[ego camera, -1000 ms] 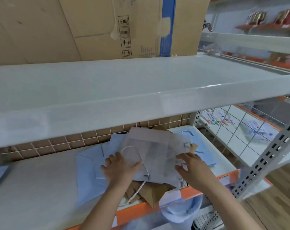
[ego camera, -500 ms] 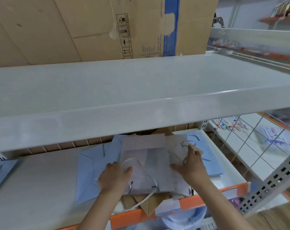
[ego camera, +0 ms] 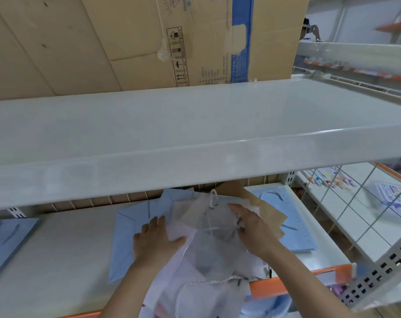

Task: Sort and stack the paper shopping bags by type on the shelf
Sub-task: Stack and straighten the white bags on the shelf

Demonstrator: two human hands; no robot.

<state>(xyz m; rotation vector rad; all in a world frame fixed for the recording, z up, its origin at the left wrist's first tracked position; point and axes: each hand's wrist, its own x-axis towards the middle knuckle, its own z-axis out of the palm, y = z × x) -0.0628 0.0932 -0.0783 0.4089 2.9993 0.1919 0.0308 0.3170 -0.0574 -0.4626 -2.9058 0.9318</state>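
Note:
A pile of flat paper bags lies on the lower white shelf (ego camera: 57, 260). On top is a white bag (ego camera: 218, 251) with rope handles; its near part hangs over the orange front rail (ego camera: 286, 284). My left hand (ego camera: 153, 239) rests flat at this bag's left edge, fingers on a light blue bag (ego camera: 128, 239), thumb on the white paper. My right hand (ego camera: 252, 228) pinches the white bag near a handle hole. A brown kraft bag (ego camera: 271, 214) pokes out behind it. Another light blue bag (ego camera: 295, 228) lies to the right.
A wide white upper shelf (ego camera: 195, 138) overhangs the pile and hides its back part. Flattened cardboard boxes (ego camera: 149, 42) stand on it. One more blue bag (ego camera: 4, 239) lies at the far left. A wire grid with pens (ego camera: 332, 180) stands to the right.
The white bag has slid toward me and now hangs over the orange rail. My right hand has moved to the handle hole and pinched it. My left hand has shifted to the bag's left edge.

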